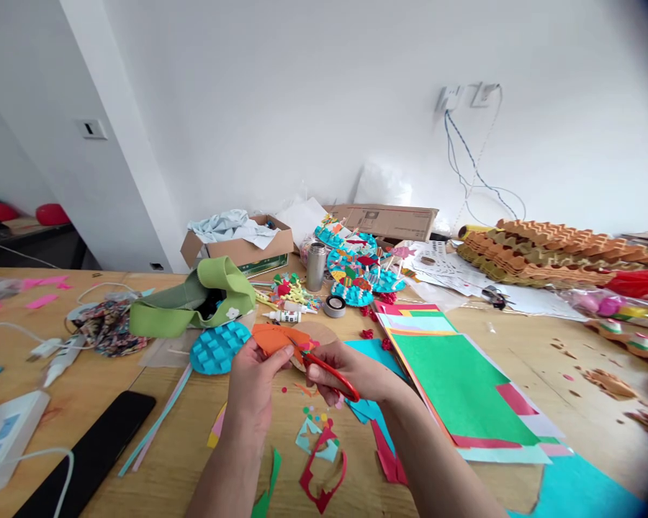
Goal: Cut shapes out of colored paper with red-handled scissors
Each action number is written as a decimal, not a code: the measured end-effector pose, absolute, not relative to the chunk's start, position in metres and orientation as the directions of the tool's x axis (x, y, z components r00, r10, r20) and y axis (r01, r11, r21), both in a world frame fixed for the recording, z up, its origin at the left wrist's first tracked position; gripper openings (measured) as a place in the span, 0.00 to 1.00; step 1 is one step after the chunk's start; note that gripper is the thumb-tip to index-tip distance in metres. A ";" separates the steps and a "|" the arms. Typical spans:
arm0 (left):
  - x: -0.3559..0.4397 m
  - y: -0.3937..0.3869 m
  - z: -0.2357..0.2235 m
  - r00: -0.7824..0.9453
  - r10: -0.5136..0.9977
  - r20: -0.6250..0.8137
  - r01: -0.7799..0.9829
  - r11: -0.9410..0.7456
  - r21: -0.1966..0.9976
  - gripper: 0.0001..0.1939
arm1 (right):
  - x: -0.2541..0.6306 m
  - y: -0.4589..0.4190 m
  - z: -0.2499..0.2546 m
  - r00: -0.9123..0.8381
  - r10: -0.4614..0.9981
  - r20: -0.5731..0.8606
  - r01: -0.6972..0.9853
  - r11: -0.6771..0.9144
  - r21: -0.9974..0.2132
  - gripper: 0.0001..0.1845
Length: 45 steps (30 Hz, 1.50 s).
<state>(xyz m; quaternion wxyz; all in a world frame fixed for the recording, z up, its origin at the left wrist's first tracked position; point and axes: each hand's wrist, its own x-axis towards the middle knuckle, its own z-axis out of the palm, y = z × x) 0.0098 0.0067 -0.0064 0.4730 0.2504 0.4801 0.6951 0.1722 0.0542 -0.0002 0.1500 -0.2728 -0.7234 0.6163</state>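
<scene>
Head view: left hand (pixel 256 381) pinches orange paper (pixel 273 338) up
Lifted clear for the red-handled scissors (pixel 332 375), held in a narrow grip by the right hand (pixel 351 374).

The left hand (pixel 256 385) pinches orange paper (pixel 275 339) while the right hand (pixel 351 374) grips red-handled scissors (pixel 332 375) at its edge

On the tabletop (pixel 102 388), a stack of craft paper (pixel 459 388) lies right of the hands (pixel 259 378) (pixel 345 374), a smartphone (pixel 91 453) left of them, a cardboard box (pixel 237 250) behind them.
</scene>
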 end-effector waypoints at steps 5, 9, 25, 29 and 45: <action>0.009 0.007 -0.005 -0.419 0.901 -0.108 -0.409 -0.081 0.909 0.18 | 0.172 0.056 -0.004 -0.811 0.574 -0.109 0.199 0.097 -0.975 0.34; 0.010 0.006 -0.004 -0.410 0.906 -0.101 -0.427 -0.093 0.899 0.17 | 0.173 0.057 -0.005 -0.814 0.570 -0.116 0.203 0.091 -0.975 0.33; 0.011 0.005 -0.003 -0.391 0.915 -0.104 -0.468 -0.100 0.878 0.15 | 0.173 0.059 -0.011 -0.818 0.570 -0.077 0.152 0.086 -0.985 0.32; 0.011 0.005 -0.003 -0.363 0.925 -0.116 -0.501 -0.088 0.861 0.16 | 0.173 0.059 -0.013 -0.823 0.564 -0.059 0.135 0.093 -0.986 0.31; 0.008 0.004 -0.005 -0.325 0.936 -0.137 -0.441 -0.022 0.897 0.11 | 0.172 0.058 -0.011 -0.829 0.555 -0.063 0.121 0.069 -0.990 0.30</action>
